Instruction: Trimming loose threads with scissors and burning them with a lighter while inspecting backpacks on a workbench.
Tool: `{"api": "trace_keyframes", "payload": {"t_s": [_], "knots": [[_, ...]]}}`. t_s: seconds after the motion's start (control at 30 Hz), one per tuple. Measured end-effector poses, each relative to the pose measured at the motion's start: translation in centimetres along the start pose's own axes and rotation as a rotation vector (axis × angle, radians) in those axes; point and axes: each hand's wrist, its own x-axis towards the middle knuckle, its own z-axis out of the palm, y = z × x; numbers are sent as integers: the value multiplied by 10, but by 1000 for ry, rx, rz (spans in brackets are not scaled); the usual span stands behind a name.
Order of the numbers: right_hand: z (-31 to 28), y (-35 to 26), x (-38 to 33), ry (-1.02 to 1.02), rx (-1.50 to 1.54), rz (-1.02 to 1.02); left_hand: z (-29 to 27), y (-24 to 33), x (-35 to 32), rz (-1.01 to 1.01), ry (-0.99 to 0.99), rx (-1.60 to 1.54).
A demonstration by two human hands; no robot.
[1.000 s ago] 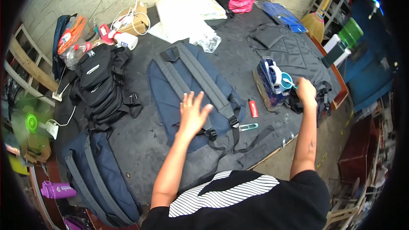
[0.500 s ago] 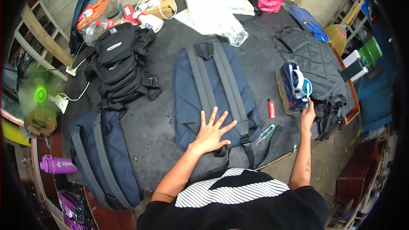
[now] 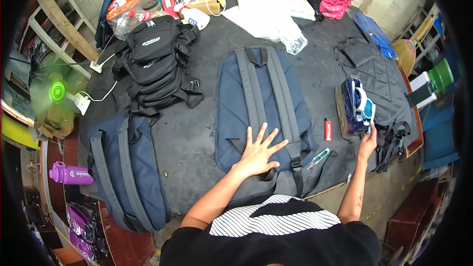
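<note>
A navy backpack [image 3: 229,88] with two grey shoulder straps lies straps-up on the black table in front of me. My left hand [image 3: 257,157] rests flat on its lower part, fingers spread. At the right, my right hand [image 3: 367,144] reaches to the near end of a dark blue tape dispenser [image 3: 350,111], which carries a white roll and a light blue roll [image 3: 367,112]. Its fingers are pinched together just below the light blue roll; what they hold is too small to make out. Teal-handled thread snips [image 3: 319,158] and a red lighter [image 3: 328,129] lie between the backpack and the dispenser.
A second navy backpack [image 3: 111,162] lies left, below black bags [image 3: 155,44]. A black backpack [image 3: 379,79] is beyond the dispenser. White sheets [image 3: 266,7], a bottle [image 3: 195,17] and a box [image 3: 204,4] stand at the back. A green fan [image 3: 57,91] and purple bottle [image 3: 70,173] are far left.
The whole view has shifted, so the table and its things sit further right in the picture. Both hands keep about the same places on the backpack and at the dispenser.
</note>
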Motion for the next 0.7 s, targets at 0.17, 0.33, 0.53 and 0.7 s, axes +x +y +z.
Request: {"api": "trace_keyframes", "payload": {"t_s": [0.17,0.33,0.53,0.7], "knots": [[-5,-2,-2,1,9,75,0,2,-2,-9,-24,-10],[-10,-10,-3,39,21,67,-4,5,3,-29,20,-48],[-4,-13,-3,72,-1,132,-6,-2,37,89,196,-225],[-7,-46,11,174,107,212,16,1,49,113,184,95]]}}
